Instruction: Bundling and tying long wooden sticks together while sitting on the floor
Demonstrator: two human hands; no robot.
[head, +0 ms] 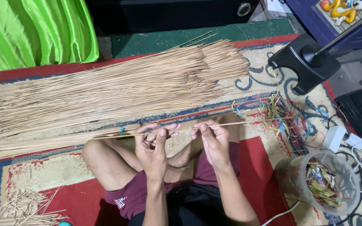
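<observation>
I see thin stick (181, 129) lying nearly level, long axis left-right across lap, above knees; left hand (152, 146) fingers pinching it near middle, right hand (214, 140) fingers pinching just beside; long free end runs left toward stick pile (105, 88) on carpet (256, 83)

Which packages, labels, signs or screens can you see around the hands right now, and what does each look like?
Cartoon picture panel: top right corner, on a dark blue surface, orange and white figure.
Crumpled wrappers: lower right, inside a round clear plastic container, yellow-green and mixed colours.
Small white print: on the maroon shorts, lower centre.
No screens visible.
</observation>
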